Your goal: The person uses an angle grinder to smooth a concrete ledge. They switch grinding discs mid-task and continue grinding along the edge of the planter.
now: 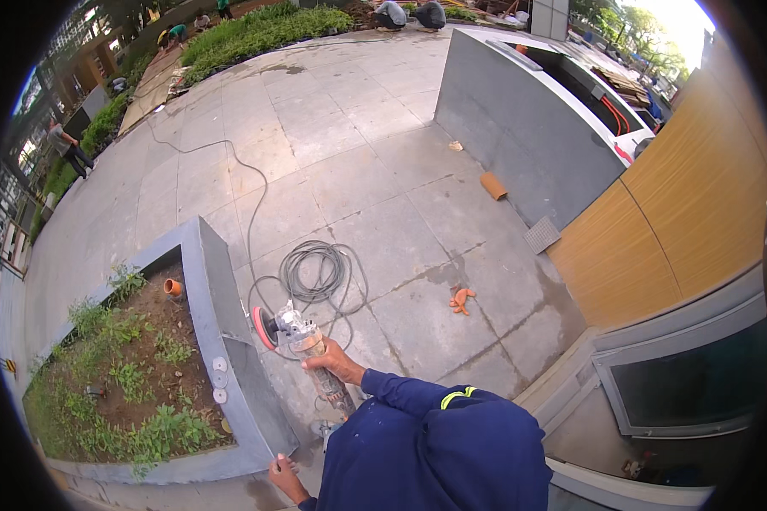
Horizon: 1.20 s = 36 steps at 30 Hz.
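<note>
My right hand (334, 362) is wrapped round a dusty power polisher (311, 341) with a red-rimmed round pad (264, 328), held upright-tilted over the paving beside the planter. My left hand (288, 477) is low at the planter's front corner, fingers curled; what it holds, if anything, I cannot make out. A coiled grey cable (311, 264) lies just beyond the tool, one length running off across the paving. Several small discs (220, 379) lie on the planter's edge. A pair of orange gloves (461, 300) lies on the paving to the right.
The grey-walled planter (234, 332) stands left. At right are a grey raised box (524, 128), wood-look panels (669, 213) and a glass-paned frame (682, 383). A terracotta piece (493, 186) and a grate (542, 235) lie by the box. Several people work at the back; one walks far left.
</note>
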Each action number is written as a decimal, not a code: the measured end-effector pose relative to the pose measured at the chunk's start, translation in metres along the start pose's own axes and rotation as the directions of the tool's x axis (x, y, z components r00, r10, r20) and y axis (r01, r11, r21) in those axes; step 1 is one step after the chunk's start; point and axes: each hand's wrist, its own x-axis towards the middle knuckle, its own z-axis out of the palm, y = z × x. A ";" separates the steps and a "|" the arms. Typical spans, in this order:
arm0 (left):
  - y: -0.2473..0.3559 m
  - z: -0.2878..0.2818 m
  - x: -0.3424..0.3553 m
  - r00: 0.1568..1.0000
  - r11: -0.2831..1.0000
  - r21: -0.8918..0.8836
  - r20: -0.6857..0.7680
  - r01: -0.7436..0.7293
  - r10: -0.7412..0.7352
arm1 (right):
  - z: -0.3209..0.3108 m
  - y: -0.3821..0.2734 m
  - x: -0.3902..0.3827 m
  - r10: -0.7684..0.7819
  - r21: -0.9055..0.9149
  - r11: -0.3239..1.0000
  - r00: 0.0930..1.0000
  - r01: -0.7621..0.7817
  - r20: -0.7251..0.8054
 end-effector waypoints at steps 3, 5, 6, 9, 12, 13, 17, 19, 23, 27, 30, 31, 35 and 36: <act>-0.120 -0.071 0.057 0.964 0.984 0.046 0.199 0.171 -0.176 | 0.017 -0.005 -0.001 -0.044 0.039 0.998 0.999 0.043 0.014; -0.115 -0.055 0.055 0.923 0.950 0.194 0.254 0.245 -0.290 | 0.010 -0.003 -0.002 -0.061 0.025 0.998 0.998 0.062 -0.029; -0.114 -0.051 0.059 0.906 0.935 0.231 0.271 0.267 -0.326 | 0.012 -0.002 -0.005 -0.063 0.025 0.998 0.997 0.064 -0.041; -0.105 -0.039 0.081 0.872 0.919 0.286 0.330 0.272 -0.361 | 0.011 -0.018 -0.009 -0.141 -0.001 0.990 0.985 0.141 -0.101; -0.087 -0.029 0.110 0.847 0.916 0.326 0.394 0.233 -0.356 | 0.014 -0.014 -0.010 -0.181 0.048 0.980 0.965 0.193 -0.189; -0.081 -0.026 0.119 0.837 0.915 0.338 0.416 0.219 -0.354 | 0.015 -0.014 -0.012 -0.176 0.064 0.979 0.962 0.193 -0.210; -0.056 0.006 0.152 0.791 0.915 0.370 0.507 0.159 -0.343 | 0.011 -0.006 -0.019 -0.172 0.081 0.975 0.930 0.208 -0.325; -0.044 0.017 0.165 0.772 0.916 0.378 0.539 0.137 -0.338 | 0.013 0.001 -0.023 -0.187 0.070 0.971 0.905 0.230 -0.383; -0.031 0.028 0.186 0.741 0.918 0.382 0.587 0.102 -0.327 | 0.034 0.003 -0.031 -0.200 0.090 0.960 0.870 0.267 -0.450; -0.035 0.035 0.196 0.710 0.910 0.398 0.608 0.112 -0.354 | 0.041 0.011 -0.038 -0.221 0.074 0.952 0.837 0.296 -0.501; -0.053 0.022 0.206 0.703 0.898 0.414 0.596 0.145 -0.388 | 0.048 0.018 -0.039 -0.211 0.068 0.956 0.834 0.284 -0.509; -0.062 0.015 0.207 0.700 0.893 0.421 0.589 0.160 -0.404 | 0.052 0.022 -0.044 -0.205 0.066 0.959 0.835 0.276 -0.510; -0.101 -0.012 0.209 0.683 0.870 0.439 0.566 0.226 -0.463 | 0.057 0.020 -0.055 -0.173 0.051 0.971 0.836 0.232 -0.520; -0.110 -0.025 0.210 0.677 0.862 0.449 0.559 0.237 -0.478 | 0.062 0.027 -0.059 -0.167 0.048 0.972 0.827 0.228 -0.536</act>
